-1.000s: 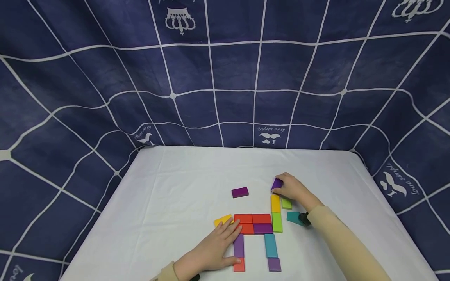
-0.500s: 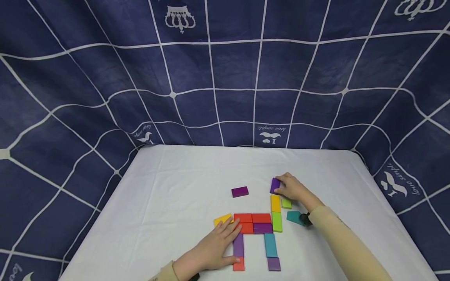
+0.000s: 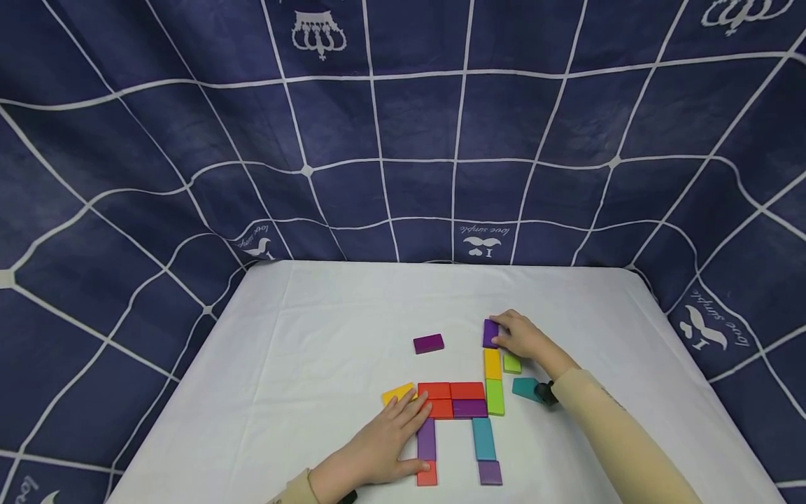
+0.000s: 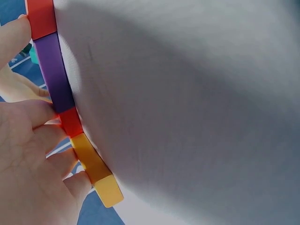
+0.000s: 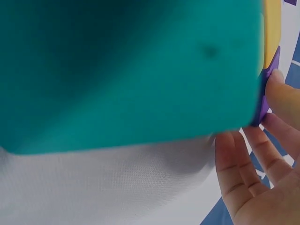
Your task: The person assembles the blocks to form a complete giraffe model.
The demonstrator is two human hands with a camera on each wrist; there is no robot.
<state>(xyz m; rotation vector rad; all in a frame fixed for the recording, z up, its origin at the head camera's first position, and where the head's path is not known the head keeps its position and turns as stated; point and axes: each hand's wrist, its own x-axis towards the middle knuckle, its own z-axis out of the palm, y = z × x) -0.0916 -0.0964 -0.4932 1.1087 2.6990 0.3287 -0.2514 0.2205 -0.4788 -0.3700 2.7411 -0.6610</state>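
At the top of an upright column, my right hand (image 3: 527, 337) pinches a purple block (image 3: 489, 334) between thumb and fingers. Directly below that block lie a yellow block (image 3: 492, 364) and a lime block (image 3: 495, 397). My left hand (image 3: 385, 446) lies spread over the figure's left side. Its fingertips touch the yellow slanted block (image 3: 398, 393) and a red block (image 3: 443, 409), and its thumb rests on a lower red block (image 3: 427, 477). Between them runs a violet block (image 4: 52, 70), seen in the left wrist view. A teal block (image 5: 131, 79) fills much of the right wrist view.
A dark purple block (image 3: 429, 344) lies apart, left of the column. A small lime block (image 3: 512, 363) sits right of the yellow one. A blue leg block (image 3: 483, 439) stands above a violet one (image 3: 490, 472). White cloth (image 3: 315, 315) covers the table, with a dark blue grid curtain (image 3: 403, 189) behind.
The purple block under my right hand has turned from tilted to nearly straight, in line with the yellow block below. My left hand has stayed in place.
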